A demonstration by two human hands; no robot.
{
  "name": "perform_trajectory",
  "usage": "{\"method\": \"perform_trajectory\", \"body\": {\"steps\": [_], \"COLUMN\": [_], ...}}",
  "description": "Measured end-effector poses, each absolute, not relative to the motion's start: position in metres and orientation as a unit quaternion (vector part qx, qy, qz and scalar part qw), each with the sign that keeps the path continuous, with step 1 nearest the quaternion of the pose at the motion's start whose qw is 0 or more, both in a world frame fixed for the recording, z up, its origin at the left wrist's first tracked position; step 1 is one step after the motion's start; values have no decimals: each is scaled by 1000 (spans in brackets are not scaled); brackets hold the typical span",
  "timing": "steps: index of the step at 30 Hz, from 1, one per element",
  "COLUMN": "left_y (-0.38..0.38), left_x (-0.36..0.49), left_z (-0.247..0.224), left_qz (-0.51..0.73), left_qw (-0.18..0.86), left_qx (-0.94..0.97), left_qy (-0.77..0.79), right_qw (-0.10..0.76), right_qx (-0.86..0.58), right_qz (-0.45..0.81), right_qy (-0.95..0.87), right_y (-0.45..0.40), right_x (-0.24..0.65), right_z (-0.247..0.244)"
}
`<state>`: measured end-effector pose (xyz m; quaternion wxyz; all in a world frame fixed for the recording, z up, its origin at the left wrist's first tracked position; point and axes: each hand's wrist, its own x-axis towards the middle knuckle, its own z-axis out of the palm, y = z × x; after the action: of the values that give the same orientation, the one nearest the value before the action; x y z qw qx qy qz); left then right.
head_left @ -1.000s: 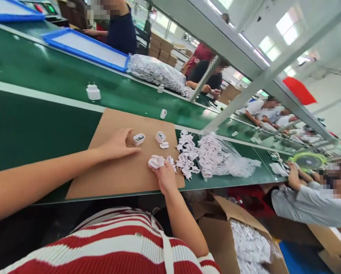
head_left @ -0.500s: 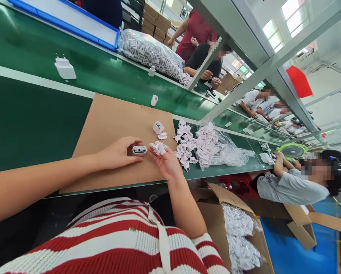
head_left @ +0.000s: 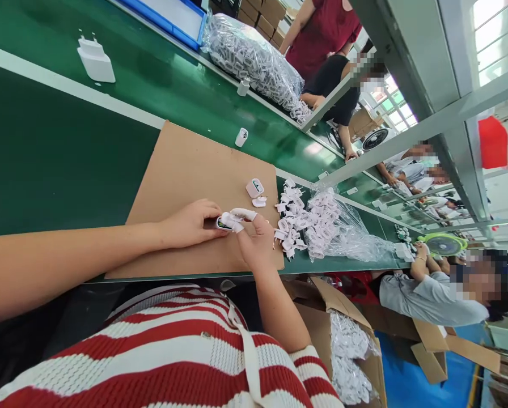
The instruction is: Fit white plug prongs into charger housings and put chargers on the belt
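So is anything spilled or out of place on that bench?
Yes: small white plug parts have spilled from the open clear bag in a loose heap, some lying over the cardboard mat's edge. One charger stands alone up the green belt.

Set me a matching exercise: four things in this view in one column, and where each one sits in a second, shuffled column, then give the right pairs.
Things:
1. charger shell
2. finished charger
3. loose plug caps
4. cardboard box

Places:
A. on the green belt, far left
B. below the bench edge, full of white parts
C. between left hand and right hand
D. at the cardboard mat's right edge

Pairs: 1-C, 2-A, 3-D, 4-B
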<state>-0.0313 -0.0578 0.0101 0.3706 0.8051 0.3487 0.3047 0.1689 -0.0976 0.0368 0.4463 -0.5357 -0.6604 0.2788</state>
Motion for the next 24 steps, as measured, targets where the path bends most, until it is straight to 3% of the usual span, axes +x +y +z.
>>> {"method": "perform_trajectory", "body": {"steps": [9, 17, 24], "left_y": [-58, -52, -47], "left_x": [-30, -35, -40], "left_z": [15, 10, 8], "left_qz": [293, 275, 272], "left_qw": [399, 392, 307], "left_qx": [791, 789, 808], "left_qy": [360, 384, 423], "right_qw": [287, 319, 300], "right_qx": [-554, -539, -579], "right_qz": [225, 264, 134], "right_qy": [-749, -734, -747], "right_y": [-98, -85, -87], "right_x": [168, 162, 145], "right_z": [45, 48, 26]}}
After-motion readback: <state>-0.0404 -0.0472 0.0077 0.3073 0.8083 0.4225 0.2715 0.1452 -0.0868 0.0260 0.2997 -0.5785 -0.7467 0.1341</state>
